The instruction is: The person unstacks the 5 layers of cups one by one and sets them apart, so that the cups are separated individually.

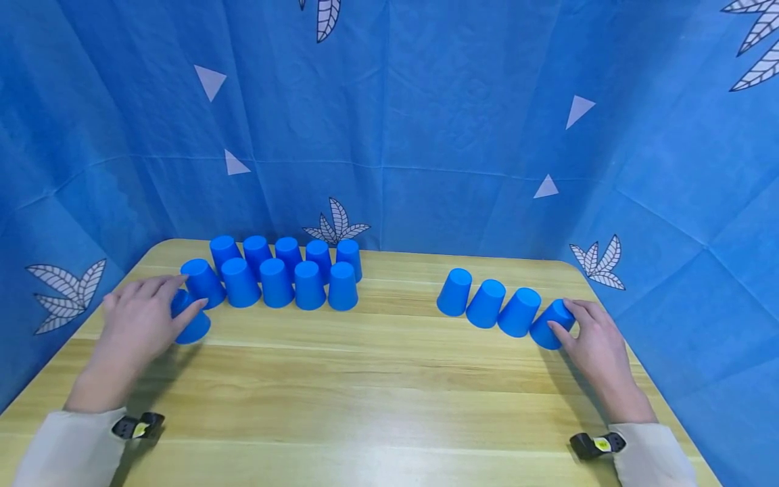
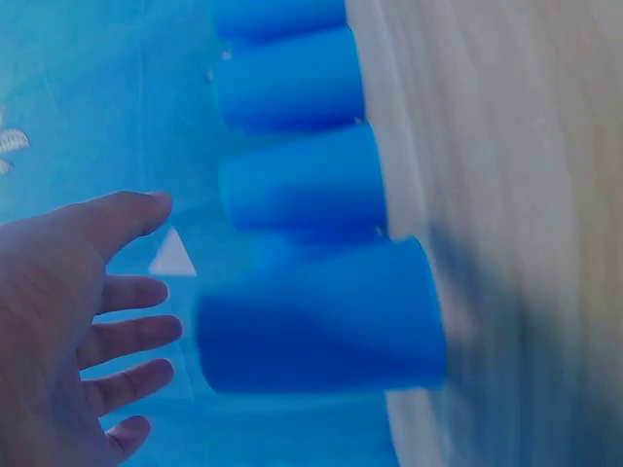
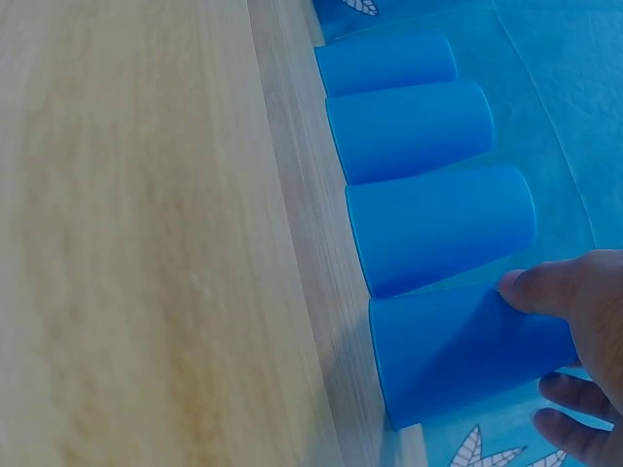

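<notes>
Cups: the right hand (image 1: 599, 348) curls thumb and fingers round the rightmost cup (image 1: 550, 325) of a touching row (image 1: 487, 303). A careless grip could topple its neighbours. The left hand (image 1: 141, 318), fingers straight, rests against a near-left cup (image 1: 193, 325) on the tabletop (image 1: 377, 385).

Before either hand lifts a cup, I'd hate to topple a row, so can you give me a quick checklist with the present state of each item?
1. Right hand has hold of the end cup of the row of four: ok, thumb and fingers are on its sides.
2. Left hand has hold of the near-left cup: cannot tell; the head view shows fingers around it, the left wrist view shows spread fingers just off it.
3. Neighbour cup stands apart from the held one: not ok, they touch.
4. All cups upside down on the table: ok.
5. Nothing lies on the table in front of the rows: ok.
</notes>
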The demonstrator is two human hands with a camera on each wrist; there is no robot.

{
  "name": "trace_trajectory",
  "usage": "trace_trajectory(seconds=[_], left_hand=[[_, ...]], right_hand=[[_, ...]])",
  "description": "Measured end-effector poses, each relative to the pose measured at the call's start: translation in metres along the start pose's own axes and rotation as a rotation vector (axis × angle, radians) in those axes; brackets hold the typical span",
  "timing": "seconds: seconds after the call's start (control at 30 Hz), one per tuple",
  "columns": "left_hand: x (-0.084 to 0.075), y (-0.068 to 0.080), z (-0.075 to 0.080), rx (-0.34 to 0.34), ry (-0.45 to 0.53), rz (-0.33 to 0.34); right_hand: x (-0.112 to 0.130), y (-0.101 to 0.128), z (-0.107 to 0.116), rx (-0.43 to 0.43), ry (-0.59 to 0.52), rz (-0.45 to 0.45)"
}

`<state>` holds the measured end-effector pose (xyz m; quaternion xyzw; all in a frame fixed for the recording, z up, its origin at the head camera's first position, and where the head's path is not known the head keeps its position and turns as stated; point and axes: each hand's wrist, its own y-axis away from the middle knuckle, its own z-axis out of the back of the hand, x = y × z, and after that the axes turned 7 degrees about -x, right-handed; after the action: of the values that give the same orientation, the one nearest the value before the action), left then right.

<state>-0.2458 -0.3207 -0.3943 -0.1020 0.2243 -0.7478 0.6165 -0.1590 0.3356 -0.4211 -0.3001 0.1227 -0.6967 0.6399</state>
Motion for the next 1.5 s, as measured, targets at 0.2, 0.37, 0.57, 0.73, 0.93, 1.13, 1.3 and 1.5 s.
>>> trace_trajectory(seconds=[0.2, 0.37, 0.57, 0.73, 0.93, 1.13, 1.3, 1.5], left_hand=[[-0.027, 0.0, 0.004, -0.115, 0.047, -0.149], [-0.049, -0.004, 0.0, -0.115, 0.143, -0.251], [-0.077, -0.014, -0.011, -0.064, 0.17, -0.343], [-0.107, -0.025, -0.019, -0.016, 0.172, -0.408], [-0.147, -0.038, -0.026, 0.053, 0.257, -0.488], [-0.184, -0.052, -0.036, 0.087, 0.31, -0.574], [-0.212, -0.063, -0.044, 0.158, 0.323, -0.59], [-0.244, -0.076, -0.052, 0.212, 0.342, -0.602]], right_hand=[[-0.001, 0.0, 0.001, -0.003, -0.002, 0.005], [-0.001, 0.0, 0.0, -0.002, -0.003, 0.005], [-0.001, 0.0, 0.001, -0.006, -0.005, 0.017], [-0.001, 0.0, 0.0, -0.004, -0.006, 0.015], [-0.002, 0.001, 0.0, -0.016, -0.003, 0.021], [-0.002, 0.001, -0.001, -0.033, 0.001, 0.033], [-0.001, 0.001, 0.0, -0.026, 0.005, 0.026], [-0.001, 0.001, 0.001, -0.027, 0.003, 0.019]])
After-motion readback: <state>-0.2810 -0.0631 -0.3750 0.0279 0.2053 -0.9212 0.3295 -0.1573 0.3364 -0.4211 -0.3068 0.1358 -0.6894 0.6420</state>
